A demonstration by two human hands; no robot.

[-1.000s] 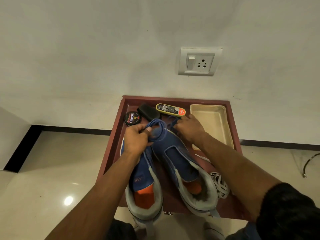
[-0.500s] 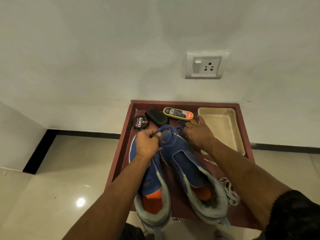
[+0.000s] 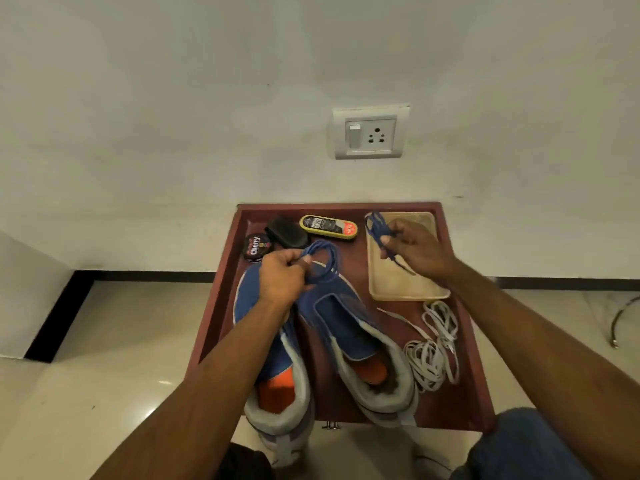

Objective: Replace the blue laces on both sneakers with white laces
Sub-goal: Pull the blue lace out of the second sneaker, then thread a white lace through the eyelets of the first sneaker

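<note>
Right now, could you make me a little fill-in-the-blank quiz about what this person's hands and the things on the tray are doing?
1. The right hand holds a bundle of ____ laces above the beige tray.
2. The white laces lie to the ____ of the sneakers.
3. The left hand grips a coil of blue lace over the sneakers' ____ ends.

Missing words: blue; right; toe

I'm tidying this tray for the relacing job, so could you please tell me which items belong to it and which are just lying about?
Part of the job:
left hand gripping a blue lace
right hand holding blue lace bundle
two sneakers
white laces

Lying about:
polish tin
black sponge
yellow applicator
beige tray
</note>
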